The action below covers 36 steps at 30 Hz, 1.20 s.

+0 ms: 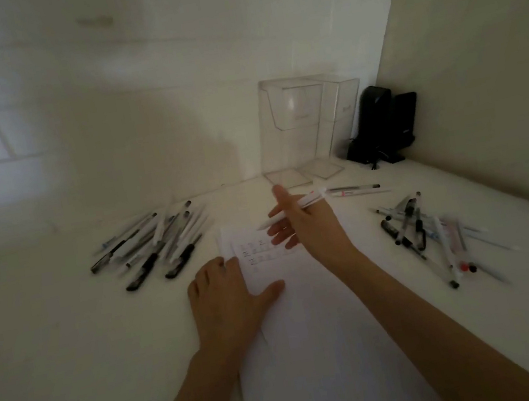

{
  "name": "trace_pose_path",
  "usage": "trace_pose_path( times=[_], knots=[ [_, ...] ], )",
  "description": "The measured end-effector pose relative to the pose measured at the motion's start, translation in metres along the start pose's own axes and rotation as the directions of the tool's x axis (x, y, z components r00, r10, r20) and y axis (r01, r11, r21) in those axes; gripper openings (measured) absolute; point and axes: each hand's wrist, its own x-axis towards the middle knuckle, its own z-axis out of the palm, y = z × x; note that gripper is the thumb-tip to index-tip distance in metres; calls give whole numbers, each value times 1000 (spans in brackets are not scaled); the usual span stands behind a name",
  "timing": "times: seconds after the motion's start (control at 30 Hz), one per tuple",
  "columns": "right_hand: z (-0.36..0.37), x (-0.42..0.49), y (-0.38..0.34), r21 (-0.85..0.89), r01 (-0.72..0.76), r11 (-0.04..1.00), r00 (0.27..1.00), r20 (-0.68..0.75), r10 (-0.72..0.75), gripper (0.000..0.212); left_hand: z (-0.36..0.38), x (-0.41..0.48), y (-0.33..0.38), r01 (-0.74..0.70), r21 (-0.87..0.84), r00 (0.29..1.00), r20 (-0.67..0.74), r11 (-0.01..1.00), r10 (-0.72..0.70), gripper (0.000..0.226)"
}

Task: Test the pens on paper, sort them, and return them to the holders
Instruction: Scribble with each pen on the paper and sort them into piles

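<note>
R hand (305,228) grasps white pen (314,198) over paper (314,348) — L hand (227,300) flat, pinning it. Best to scribble on a blank spot w/ light pressure.

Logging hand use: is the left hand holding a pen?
No, the left hand presses flat on the paper; the white pen is in the right hand.

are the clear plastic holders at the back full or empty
Empty: nothing shows through the walls of the clear plastic holders; the pens lie in loose piles on the white table.
</note>
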Motion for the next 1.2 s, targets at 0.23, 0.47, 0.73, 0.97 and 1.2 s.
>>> trace_pose_path(
  times=[0.23,0.47,0.73,0.97,1.2],
  knots=[
    [18,6,38,-186,36,982,994,-91,-54,35,2,0,-1,-9,-44,1000,1,999,9,86],
    [19,6,51,-229,109,967,988,-86,-132,34,5,0,-5,-36,-45,999,-12,998,36,75],
    [22,7,52,-209,138,968,987,-53,-153,36,4,1,-4,-27,-51,1000,-8,998,27,76],
    [22,5,53,-236,125,964,990,-40,-138,37,4,0,-4,-32,-41,999,-2,999,32,72],
    [21,3,53,-199,132,971,989,-39,-142,37,3,0,-4,-28,-55,1000,6,998,28,72]
  ],
)
